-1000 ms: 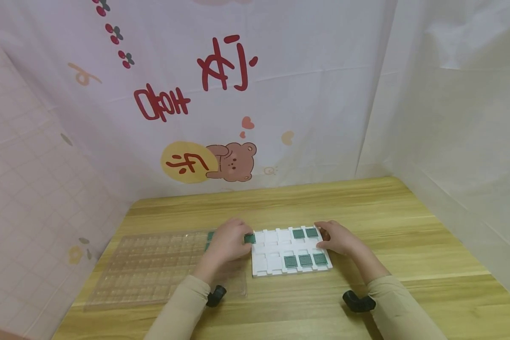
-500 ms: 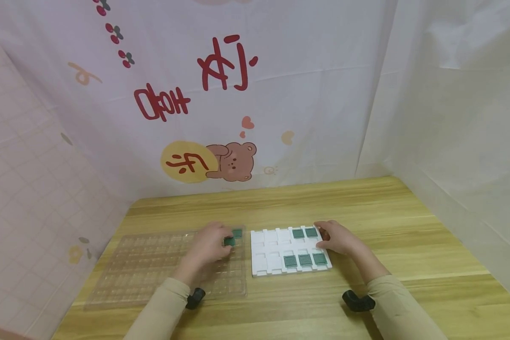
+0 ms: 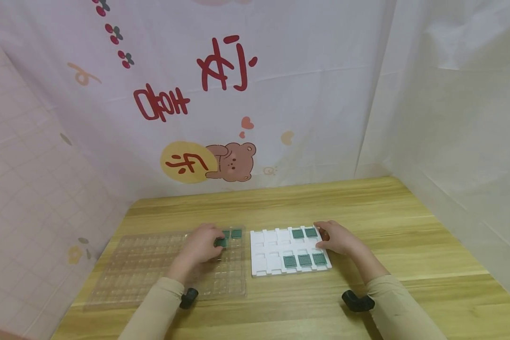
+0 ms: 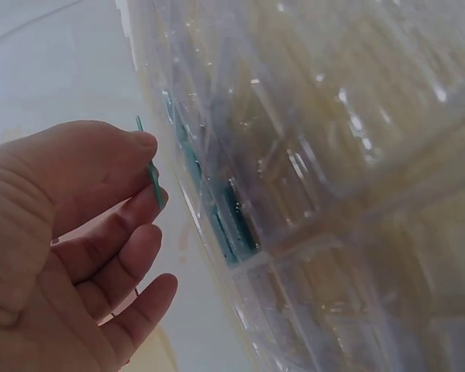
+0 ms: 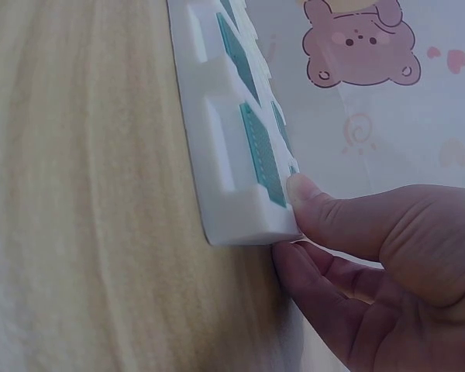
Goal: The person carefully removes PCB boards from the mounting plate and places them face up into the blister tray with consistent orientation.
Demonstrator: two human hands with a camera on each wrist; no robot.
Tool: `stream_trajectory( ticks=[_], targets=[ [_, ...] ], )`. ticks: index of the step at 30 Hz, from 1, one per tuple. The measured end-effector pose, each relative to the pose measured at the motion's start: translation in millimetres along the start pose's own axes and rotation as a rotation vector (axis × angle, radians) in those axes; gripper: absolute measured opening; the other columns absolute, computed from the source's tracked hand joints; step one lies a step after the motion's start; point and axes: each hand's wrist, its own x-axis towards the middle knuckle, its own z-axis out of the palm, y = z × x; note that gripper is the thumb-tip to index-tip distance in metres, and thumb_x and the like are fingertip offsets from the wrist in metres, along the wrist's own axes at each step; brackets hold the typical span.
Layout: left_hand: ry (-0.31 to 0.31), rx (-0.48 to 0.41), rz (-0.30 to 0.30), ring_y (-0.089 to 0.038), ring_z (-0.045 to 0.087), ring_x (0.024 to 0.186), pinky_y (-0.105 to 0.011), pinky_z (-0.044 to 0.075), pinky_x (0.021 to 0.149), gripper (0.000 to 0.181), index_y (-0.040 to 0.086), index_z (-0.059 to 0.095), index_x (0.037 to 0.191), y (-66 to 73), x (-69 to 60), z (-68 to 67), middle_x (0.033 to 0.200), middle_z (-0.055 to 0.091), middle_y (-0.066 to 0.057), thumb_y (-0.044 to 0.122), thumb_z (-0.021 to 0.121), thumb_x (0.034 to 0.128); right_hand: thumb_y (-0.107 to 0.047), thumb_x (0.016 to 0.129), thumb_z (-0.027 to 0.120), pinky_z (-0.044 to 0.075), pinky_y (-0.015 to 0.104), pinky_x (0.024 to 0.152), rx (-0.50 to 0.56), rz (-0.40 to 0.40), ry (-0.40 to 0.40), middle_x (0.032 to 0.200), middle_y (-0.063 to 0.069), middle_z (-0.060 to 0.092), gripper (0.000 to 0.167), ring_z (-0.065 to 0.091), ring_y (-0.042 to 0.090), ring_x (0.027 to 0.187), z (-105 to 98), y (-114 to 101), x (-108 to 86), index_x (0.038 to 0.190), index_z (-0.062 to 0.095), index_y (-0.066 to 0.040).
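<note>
My left hand is over the right back part of a clear plastic compartment tray. It pinches a small green circuit board by its edges, between thumb and fingers; the left wrist view shows the board edge-on, apart from the tray. Further green boards sit in that tray's back right compartments. My right hand grips the right edge of a white slotted tray, with the thumb on top in the right wrist view. Green boards fill several of its right-hand slots; the left-hand slots are bare.
Both trays lie side by side on a wooden table, with a narrow gap between them. A printed white curtain hangs behind the table and along both sides. A black wrist mount is on the right forearm.
My left hand has moved left from the white tray's left edge to above the clear tray, carrying the green circuit board. The right hand and the white tray have stayed in place.
</note>
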Motion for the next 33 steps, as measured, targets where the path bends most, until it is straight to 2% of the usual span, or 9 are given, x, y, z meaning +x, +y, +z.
stream_trajectory(
  ticks=[12,19,33],
  targets=[
    [-0.044,0.046,0.019,-0.027,0.060,0.093,-0.044,0.050,0.085,0.018,0.008,0.075,0.097,-2.3,4.3,3.2,0.094,0.065,-0.003,0.010,0.079,0.0793,-0.010,0.086,0.077,0.048,0.044,0.084,0.014,0.002,0.001,0.109,0.018,0.056,0.063,0.055,0.026,0.091,-0.4,-3.8,-2.9,0.137,0.047,0.012],
    [-0.041,0.084,0.043,-0.025,0.059,0.090,-0.043,0.050,0.082,0.018,0.008,0.076,0.095,-1.8,5.1,4.9,0.092,0.065,-0.002,0.010,0.078,0.0773,-0.010,0.086,0.077,0.048,0.044,0.085,0.013,0.002,0.004,0.111,0.019,0.056,0.064,0.056,0.026,0.094,0.4,-2.7,-2.7,0.137,0.047,0.012],
    [-0.053,0.069,0.003,-0.028,0.060,0.096,-0.046,0.050,0.086,0.021,0.007,0.075,0.098,2.8,6.9,5.0,0.096,0.066,-0.005,0.010,0.080,0.0781,-0.008,0.086,0.076,0.048,0.043,0.085,0.022,0.000,0.006,0.111,0.019,0.056,0.063,0.055,0.026,0.094,0.5,-2.2,-2.0,0.137,0.047,0.012]
  ],
)
